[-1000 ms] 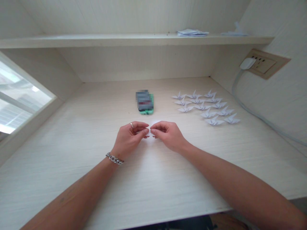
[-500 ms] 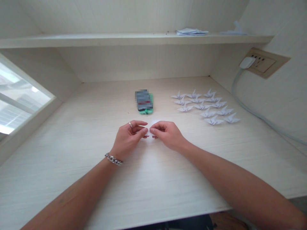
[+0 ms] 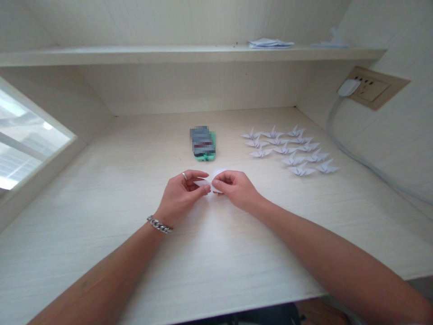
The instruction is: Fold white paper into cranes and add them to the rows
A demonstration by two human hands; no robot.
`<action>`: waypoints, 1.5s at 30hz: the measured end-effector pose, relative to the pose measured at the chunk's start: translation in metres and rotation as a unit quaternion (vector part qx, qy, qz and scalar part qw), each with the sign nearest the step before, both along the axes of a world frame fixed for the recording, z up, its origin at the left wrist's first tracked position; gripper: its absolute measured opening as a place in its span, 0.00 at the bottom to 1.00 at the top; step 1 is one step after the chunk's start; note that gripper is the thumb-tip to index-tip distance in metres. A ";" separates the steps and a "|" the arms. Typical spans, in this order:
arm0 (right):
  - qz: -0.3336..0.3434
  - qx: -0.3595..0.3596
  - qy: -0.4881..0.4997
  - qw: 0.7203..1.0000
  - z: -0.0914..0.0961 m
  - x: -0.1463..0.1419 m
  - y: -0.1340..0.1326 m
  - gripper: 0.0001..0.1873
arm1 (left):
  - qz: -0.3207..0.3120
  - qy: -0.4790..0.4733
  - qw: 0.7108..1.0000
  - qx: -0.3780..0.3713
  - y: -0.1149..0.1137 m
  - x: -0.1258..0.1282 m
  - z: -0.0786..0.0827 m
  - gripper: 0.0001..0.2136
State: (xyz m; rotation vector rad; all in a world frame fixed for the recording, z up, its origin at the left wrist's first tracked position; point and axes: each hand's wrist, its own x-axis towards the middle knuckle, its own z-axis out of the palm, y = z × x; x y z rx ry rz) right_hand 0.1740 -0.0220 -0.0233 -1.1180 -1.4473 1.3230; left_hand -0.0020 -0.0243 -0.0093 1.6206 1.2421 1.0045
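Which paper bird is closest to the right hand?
The white paper crane at the front of the three along the group's left edge. The others sit farther from the right hand, either behind it or further right.

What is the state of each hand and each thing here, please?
White paper: between both hands, partly hidden
Left hand: at the paper, forefinger apart from thumb
Right hand: pinching the paper
Bracelet: around left wrist
Paper cranes: folded, wings spread, on the desk
Green-edged object: lying on desk, top pixelated
Paper stack: lying flat on the shelf
Plug: in the wall socket
Cable: attached to plug, slack
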 end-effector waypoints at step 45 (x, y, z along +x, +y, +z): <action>-0.037 0.136 -0.091 0.986 0.005 -0.002 -0.013 0.09 | 0.021 -0.131 0.991 -0.013 -0.002 0.002 -0.001 0.16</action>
